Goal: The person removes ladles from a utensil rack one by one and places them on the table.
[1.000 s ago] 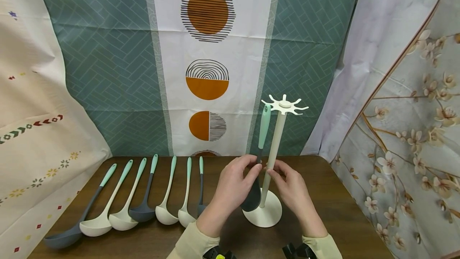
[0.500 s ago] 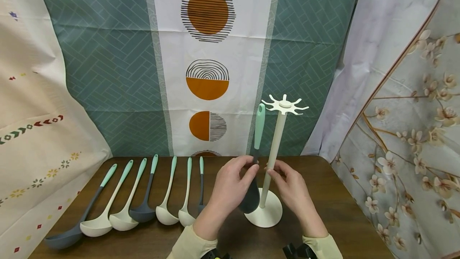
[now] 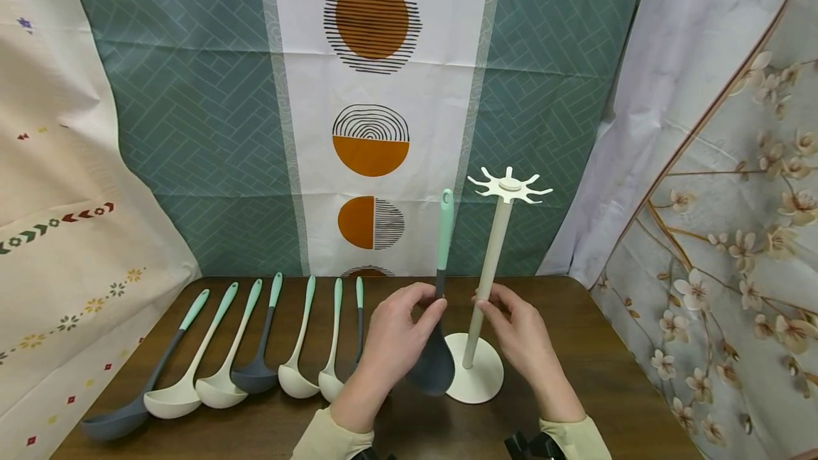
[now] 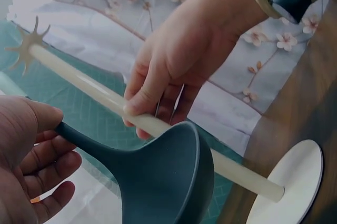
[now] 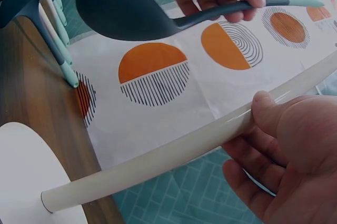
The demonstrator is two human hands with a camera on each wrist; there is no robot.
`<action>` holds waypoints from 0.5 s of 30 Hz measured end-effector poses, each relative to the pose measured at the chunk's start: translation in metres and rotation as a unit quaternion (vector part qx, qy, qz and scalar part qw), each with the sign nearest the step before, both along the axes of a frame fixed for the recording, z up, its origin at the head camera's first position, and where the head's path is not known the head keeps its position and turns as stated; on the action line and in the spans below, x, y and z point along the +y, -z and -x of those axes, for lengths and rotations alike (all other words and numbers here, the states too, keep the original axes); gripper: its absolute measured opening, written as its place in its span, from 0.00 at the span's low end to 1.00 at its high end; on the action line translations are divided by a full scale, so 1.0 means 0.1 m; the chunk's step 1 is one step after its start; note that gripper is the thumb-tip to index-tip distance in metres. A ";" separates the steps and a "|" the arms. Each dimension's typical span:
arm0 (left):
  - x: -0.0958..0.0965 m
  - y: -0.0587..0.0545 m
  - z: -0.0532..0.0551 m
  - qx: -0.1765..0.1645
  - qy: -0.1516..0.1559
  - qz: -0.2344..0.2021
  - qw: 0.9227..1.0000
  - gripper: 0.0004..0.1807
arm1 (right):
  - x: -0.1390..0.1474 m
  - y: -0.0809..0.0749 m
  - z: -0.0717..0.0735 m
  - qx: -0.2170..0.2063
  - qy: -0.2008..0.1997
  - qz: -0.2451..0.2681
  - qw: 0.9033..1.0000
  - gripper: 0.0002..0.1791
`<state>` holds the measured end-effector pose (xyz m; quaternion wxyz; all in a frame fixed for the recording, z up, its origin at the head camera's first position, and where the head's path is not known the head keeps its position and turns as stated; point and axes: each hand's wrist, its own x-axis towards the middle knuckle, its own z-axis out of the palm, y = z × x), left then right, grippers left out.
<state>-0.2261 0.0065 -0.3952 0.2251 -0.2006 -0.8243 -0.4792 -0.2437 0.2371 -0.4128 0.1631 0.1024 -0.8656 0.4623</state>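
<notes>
My left hand [image 3: 397,329] pinches the neck of a dark grey ladle [image 3: 434,366] with a mint handle. It is held upright, bowl down, just left of a cream utensil stand [image 3: 491,247]. In the left wrist view, the thumb and forefinger hold the ladle's shaft [image 4: 87,144] above its bowl, while the other fingers lie loose. My right hand [image 3: 520,332] grips the stand's pole partway up, thumb on the near side in the right wrist view. A ring of curved hooks [image 3: 510,186] tops the pole, and nothing hangs from them. The round base [image 3: 479,383] rests on the table.
Several ladles lie in a row at the left of the wooden table [image 3: 549,375], among them a grey ladle [image 3: 115,423] and a white ladle [image 3: 171,402], their mint handles pointing away. Printed cloths hang behind and at both sides.
My left hand has moved left and slightly down with the ladle, drawing its handle top away from the stand's hooks. My right hand has stayed on the pole.
</notes>
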 end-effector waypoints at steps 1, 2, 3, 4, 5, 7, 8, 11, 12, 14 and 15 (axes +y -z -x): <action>-0.01 0.01 0.01 -0.001 -0.004 0.001 1.000 0.03 | 0.00 0.00 0.00 0.001 0.001 -0.001 1.000 0.11; -0.03 0.02 0.01 -0.001 -0.007 0.002 1.000 0.03 | 0.00 0.00 0.00 0.002 0.002 -0.002 1.000 0.11; -0.04 0.02 0.02 -0.003 -0.010 0.003 1.000 0.03 | 0.00 0.00 0.00 0.002 0.003 -0.002 1.000 0.11; -0.05 0.03 0.03 -0.003 -0.014 0.004 1.000 0.03 | 0.00 0.01 0.01 0.002 0.004 -0.002 1.000 0.11; -0.06 0.03 0.04 -0.004 -0.019 0.007 1.000 0.03 | 0.00 0.01 0.01 0.003 0.004 -0.001 1.000 0.11; -0.08 0.04 0.06 -0.004 -0.028 0.012 1.000 0.03 | 0.00 0.01 0.01 0.004 0.004 0.001 1.000 0.11; -0.09 0.05 0.07 -0.007 -0.032 0.014 0.999 0.03 | 0.00 0.02 0.01 0.004 0.004 0.002 1.000 0.11; -0.11 0.09 0.11 -0.014 -0.045 0.019 0.999 0.03 | 0.00 0.02 0.01 0.004 0.002 0.001 1.000 0.11; -0.12 0.10 0.12 -0.019 -0.049 0.020 0.998 0.03 | 0.00 0.02 0.01 0.004 0.002 0.001 1.000 0.11; -0.13 0.13 0.14 -0.029 -0.055 0.020 0.998 0.03 | 0.00 0.03 0.01 0.005 0.002 -0.002 1.000 0.11; -0.14 0.14 0.15 -0.034 -0.059 0.022 0.997 0.03 | 0.00 0.02 0.00 0.004 0.002 -0.003 1.000 0.11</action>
